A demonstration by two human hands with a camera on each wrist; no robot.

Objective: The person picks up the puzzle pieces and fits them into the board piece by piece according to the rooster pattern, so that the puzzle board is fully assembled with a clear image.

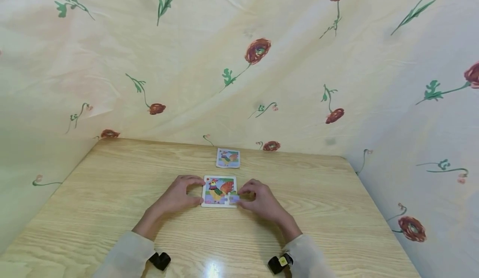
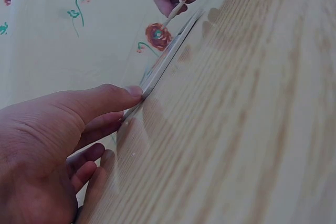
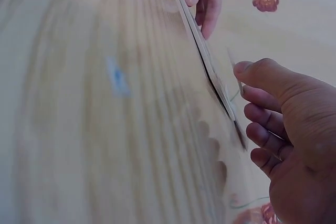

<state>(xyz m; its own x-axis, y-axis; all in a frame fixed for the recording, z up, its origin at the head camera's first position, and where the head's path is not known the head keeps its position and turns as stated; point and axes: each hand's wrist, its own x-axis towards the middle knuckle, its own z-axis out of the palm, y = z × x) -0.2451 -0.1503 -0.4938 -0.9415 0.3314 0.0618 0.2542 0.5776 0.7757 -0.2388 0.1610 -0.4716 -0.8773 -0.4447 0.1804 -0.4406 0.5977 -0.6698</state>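
Note:
A square jigsaw puzzle board (image 1: pixel 217 186) with a rooster picture and a white frame lies on the table. At its left edge my left hand (image 1: pixel 180 194) holds the frame, thumb near the lower corner and forefinger near the upper one. My right hand (image 1: pixel 262 199) pinches a puzzle piece (image 1: pixel 234 199) between thumb and forefinger, over the board's lower right corner. In the right wrist view the piece (image 3: pixel 236 72) is tilted up, apart from the board (image 3: pixel 207 61). The left wrist view shows my left thumb against the board's edge (image 2: pixel 165 64).
A card (image 1: pixel 228 158) with the same rooster picture lies behind the board, near the table's back edge. Flower-printed cloth (image 1: pixel 187 61) hangs behind and beside the wooden table (image 1: pixel 123 174). Both wrists wear black cameras.

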